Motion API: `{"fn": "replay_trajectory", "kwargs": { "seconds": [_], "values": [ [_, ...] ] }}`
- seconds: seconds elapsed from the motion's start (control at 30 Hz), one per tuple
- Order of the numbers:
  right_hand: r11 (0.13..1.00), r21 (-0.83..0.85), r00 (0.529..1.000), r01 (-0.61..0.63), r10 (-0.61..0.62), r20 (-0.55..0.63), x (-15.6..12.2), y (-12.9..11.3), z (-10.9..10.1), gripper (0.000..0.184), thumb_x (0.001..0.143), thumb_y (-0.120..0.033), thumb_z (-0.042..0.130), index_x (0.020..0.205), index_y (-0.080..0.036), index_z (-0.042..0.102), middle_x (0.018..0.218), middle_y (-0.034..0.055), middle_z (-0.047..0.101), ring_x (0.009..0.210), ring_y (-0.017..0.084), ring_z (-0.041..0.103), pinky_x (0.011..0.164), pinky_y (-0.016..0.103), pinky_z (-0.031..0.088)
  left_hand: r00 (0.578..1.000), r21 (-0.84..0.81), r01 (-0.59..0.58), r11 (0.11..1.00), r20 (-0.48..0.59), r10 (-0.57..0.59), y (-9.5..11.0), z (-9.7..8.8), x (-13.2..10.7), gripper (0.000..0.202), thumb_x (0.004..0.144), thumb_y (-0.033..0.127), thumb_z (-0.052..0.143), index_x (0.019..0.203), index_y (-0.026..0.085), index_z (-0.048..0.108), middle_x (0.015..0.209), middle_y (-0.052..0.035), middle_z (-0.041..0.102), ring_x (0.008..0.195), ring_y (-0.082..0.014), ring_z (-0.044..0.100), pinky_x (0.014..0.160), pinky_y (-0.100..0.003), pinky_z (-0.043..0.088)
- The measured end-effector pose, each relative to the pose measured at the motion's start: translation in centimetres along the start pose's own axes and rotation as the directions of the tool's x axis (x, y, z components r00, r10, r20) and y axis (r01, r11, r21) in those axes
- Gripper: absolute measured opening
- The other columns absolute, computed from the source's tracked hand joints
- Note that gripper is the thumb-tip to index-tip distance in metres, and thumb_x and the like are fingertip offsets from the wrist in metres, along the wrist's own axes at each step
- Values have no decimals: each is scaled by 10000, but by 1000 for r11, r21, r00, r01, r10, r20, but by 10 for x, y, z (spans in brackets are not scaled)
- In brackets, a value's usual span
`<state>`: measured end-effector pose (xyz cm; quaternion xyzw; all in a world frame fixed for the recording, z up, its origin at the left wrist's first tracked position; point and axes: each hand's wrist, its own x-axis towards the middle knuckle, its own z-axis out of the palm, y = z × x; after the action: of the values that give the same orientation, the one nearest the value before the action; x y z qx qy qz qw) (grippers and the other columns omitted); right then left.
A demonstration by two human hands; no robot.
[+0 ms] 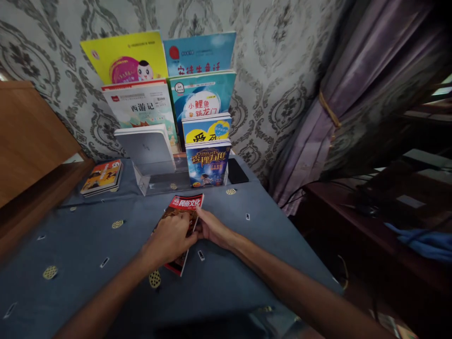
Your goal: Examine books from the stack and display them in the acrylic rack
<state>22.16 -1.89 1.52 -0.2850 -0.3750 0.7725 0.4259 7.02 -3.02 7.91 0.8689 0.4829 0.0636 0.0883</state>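
A red-covered book [186, 204] lies flat on the blue tablecloth [88, 245], just in front of a clear tiered book stand [155, 181]. My left hand [170, 238] rests on top of the book's cover, fingers curled down over it. My right hand [211, 229] grips the book's right edge, fingers closed against it. The stand holds several upright books, among them a dark blue one [207, 164] at the front right and a grey one [146, 147] at the front left.
A small stack of books [102, 177] lies at the left on the cloth. A black flat object [236, 170] sits right of the stand. A wooden headboard [28, 136] stands at left, a purple curtain [339, 94] and dark furniture at right.
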Motion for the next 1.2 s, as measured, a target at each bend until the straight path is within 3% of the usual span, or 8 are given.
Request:
{"fn": "replay_trajectory", "kwargs": {
  "seconds": [0.13,0.27,0.43,0.57,0.67,0.9,1.2],
  "values": [
    [998,50,997,40,-44,69,-4,-3,-2,554,894,-609,618,1295,-230,568,1156,91,709,799,154,728,723,297,604,1000,-95,-5,995,-22,3,-9,-13,1,241,880,229,477,992,157,678,883,-106,725,807,-248,670,733,-331,461],
    [996,85,996,39,-45,73,-7,-3,0,571,890,-514,676,1382,-284,501,1163,75,679,933,197,724,784,357,611,998,-417,40,908,-24,-55,-24,-37,0,213,844,297,513,789,176,680,679,-24,675,630,-175,600,612,-274,419],
    [997,81,992,-11,1,123,-10,1,2,692,837,-505,744,1431,-310,448,1113,61,693,911,197,720,777,369,609,992,-839,109,533,56,-116,-32,-45,0,253,747,409,693,702,167,634,633,2,641,567,-129,569,534,-228,416],
    [999,46,991,2,-8,136,-13,-1,2,750,814,-543,752,1441,-286,432,1095,66,702,881,193,717,788,368,593,962,-937,252,242,216,-168,-34,-33,1,282,685,391,791,708,158,633,586,11,622,472,-93,525,477,-213,402],
    [999,43,990,2,-9,143,-14,-2,1,771,800,-565,753,1439,-279,429,1106,76,700,896,202,711,804,387,585,944,-945,307,116,287,-162,-40,-26,2,297,673,372,823,723,148,634,593,5,630,462,-89,539,474,-216,428],
    [997,76,986,-9,-4,169,-13,0,-2,845,708,-599,814,1408,-296,448,1100,62,698,905,211,708,802,389,579,935,-939,338,57,329,-133,-46,-28,0,300,614,324,876,746,138,682,656,-16,676,519,-101,593,513,-221,483],
    [998,69,992,1,-9,125,-18,-2,-2,777,589,-671,845,1171,-199,640,1123,110,722,1025,271,683,968,469,516,966,-949,258,184,253,-49,-51,-29,-7,285,706,394,820,830,147,752,751,-58,728,636,-143,658,593,-249,546]
  ]
}}
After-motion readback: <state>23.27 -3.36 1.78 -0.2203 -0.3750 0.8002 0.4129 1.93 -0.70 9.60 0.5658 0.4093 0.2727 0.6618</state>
